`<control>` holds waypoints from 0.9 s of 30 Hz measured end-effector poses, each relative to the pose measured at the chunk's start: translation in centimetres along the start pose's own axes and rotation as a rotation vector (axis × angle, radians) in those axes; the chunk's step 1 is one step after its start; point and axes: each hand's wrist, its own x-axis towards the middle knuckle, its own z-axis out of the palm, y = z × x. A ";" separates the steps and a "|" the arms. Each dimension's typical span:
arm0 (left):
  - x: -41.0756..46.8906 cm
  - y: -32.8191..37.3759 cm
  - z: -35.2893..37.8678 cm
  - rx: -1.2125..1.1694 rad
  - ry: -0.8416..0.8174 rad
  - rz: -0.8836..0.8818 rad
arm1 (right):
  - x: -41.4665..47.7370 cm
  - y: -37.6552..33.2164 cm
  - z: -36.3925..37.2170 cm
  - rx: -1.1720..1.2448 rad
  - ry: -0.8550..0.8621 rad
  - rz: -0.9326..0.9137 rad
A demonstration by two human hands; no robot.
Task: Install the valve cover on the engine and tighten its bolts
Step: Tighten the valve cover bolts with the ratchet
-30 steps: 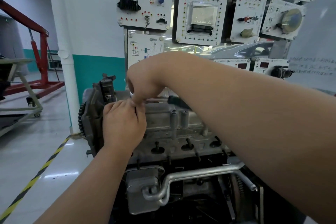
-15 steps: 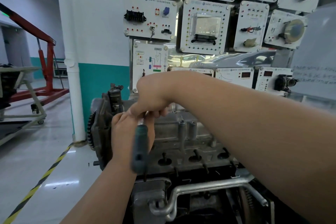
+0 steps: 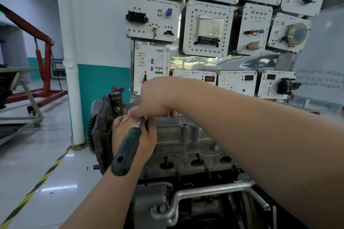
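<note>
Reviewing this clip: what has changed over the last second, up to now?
The green-handled tool swung round. A second ago its handle pointed right along the valve cover; now it points back toward the person, lying over the left hand. The right hand kept hold of the tool's metal shank throughout. The left hand stayed at the cover's left end, and nothing was let go.

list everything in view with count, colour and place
engine: 1, grey, centre
tool: 1, dark green handle, over engine's left end
pipe: 1, silver, low on engine front
panels: many, white, behind engine
column: 1, white, left of engine
hoist: 1, red, far left
tape: 1 stripe, yellow-black, floor bottom left
left hand: 1, at engine's left end, behind tool handle, grip hidden
right hand: 1, above it, pinching tool shaft
</note>
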 end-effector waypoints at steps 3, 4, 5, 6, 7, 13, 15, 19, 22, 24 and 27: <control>-0.1 0.1 -0.3 -0.021 -0.063 -0.014 | 0.0 0.5 -0.1 0.042 -0.033 0.002; -0.1 0.1 -0.4 -0.023 -0.088 -0.016 | -0.1 0.8 -0.2 0.013 -0.046 -0.012; 0.0 0.1 -0.6 -0.024 -0.104 -0.015 | -0.2 1.1 -0.2 -0.013 -0.050 -0.030; 0.0 0.2 -0.7 -0.029 -0.122 -0.020 | -0.3 1.3 -0.1 -0.024 -0.039 -0.051; 0.0 0.2 -0.8 -0.036 -0.136 -0.032 | -0.3 1.5 0.0 -0.028 -0.025 -0.071; 0.1 0.4 -1.0 -0.059 -0.178 -0.060 | -0.2 1.5 0.1 -0.010 0.033 -0.026; 0.0 0.4 -1.0 -0.019 -0.205 -0.031 | -0.3 0.9 0.2 0.034 0.041 0.005; 0.0 0.6 -0.9 -0.053 -0.233 -0.134 | -0.3 0.0 -0.3 0.025 0.023 0.020; 0.0 0.1 -1.1 -0.007 -0.215 -0.010 | -0.3 0.5 -1.1 0.031 -0.053 0.018; 0.1 0.1 -1.1 -0.043 -0.190 -0.019 | -0.4 0.7 -1.2 -0.038 -0.067 -0.016; 0.0 0.4 -1.1 -0.050 -0.151 -0.017 | -0.4 0.7 -0.8 -0.119 -0.022 -0.058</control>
